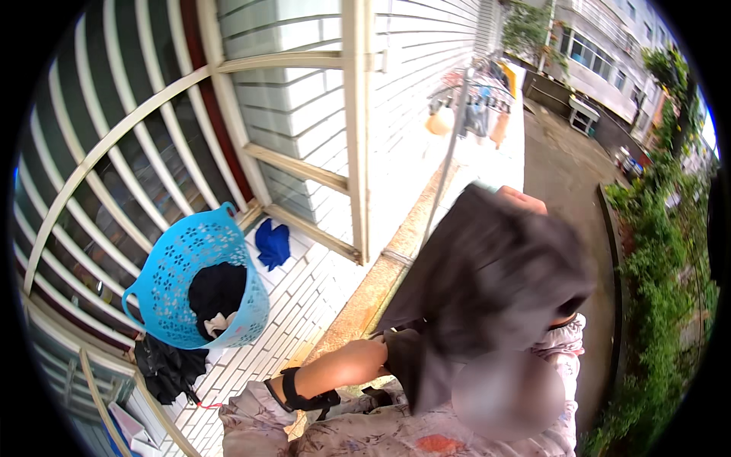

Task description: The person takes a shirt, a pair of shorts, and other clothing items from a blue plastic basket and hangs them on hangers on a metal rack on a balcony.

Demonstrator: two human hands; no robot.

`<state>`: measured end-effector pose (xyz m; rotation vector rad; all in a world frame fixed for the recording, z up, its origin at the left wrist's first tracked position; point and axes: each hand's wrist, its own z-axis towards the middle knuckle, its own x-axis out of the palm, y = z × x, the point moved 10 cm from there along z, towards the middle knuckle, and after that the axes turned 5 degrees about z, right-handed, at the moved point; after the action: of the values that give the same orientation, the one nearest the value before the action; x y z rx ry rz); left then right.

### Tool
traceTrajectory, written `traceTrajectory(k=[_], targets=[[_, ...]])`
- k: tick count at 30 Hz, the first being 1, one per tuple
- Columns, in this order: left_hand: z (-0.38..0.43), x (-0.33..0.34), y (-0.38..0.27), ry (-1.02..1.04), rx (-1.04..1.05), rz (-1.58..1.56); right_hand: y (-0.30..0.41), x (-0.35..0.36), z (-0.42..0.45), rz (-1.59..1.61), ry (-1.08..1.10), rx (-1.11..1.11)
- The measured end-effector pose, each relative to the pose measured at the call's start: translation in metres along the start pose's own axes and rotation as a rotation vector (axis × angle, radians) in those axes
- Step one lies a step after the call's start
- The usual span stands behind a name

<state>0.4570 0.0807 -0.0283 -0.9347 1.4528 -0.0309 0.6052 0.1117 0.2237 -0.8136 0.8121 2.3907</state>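
A dark garment (485, 268), blurred in places, is spread between my two hands in front of my body. My left hand (380, 343) grips its lower left part, with most of the fingers hidden behind the cloth; a black strap is around that wrist. At the garment's upper edge, my right hand (521, 200) holds the fabric with its fingers showing above it. A blue perforated plastic laundry basket (200, 245) stands at the left, and inside it lie black clothing (220, 291) and a small pale cloth piece (217, 324).
White barred window grille (120, 143) rises behind the basket. A blue cloth (273, 243) and a black folded umbrella (168, 365) lie on the tiled ledge. An open window frame (357, 131) and a metal pole (451, 154) stand ahead. Clothes hang on a clip rack (477, 108) farther off.
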Motion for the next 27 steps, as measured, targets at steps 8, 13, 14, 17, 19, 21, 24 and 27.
traceTrajectory(k=[8, 13, 14, 17, 19, 21, 24, 27], targets=[[0.111, -0.026, -0.016, -0.082, -0.268, -0.807, -0.093, 0.034, -0.11, -0.412, 0.138, 0.036], [0.166, -0.036, -0.088, -0.47, 0.0, -0.285, -0.137, -0.017, -0.133, -0.45, -0.062, 0.282], [0.183, -0.031, -0.091, -0.481, 0.012, -0.284, -0.145, -0.028, -0.137, -0.447, -0.092, 0.369], [0.229, -0.03, -0.079, -0.61, 0.071, -0.525, -0.166, -0.035, -0.147, -0.394, 0.011, 0.547], [0.275, -0.033, -0.068, -0.497, 0.084, -0.912, -0.176, -0.036, -0.162, -0.055, 0.113, 0.571], [0.302, -0.041, -0.063, -0.429, 0.192, -1.237, -0.17, -0.021, -0.197, 0.659, 0.436, 0.892], [0.332, -0.041, -0.069, -0.218, 0.268, -1.526, -0.22, -0.084, -0.221, 0.56, 0.103, 0.828], [0.368, -0.045, -0.092, -0.023, 0.387, -1.597, -0.246, -0.099, -0.226, 0.235, -0.069, 0.606]])
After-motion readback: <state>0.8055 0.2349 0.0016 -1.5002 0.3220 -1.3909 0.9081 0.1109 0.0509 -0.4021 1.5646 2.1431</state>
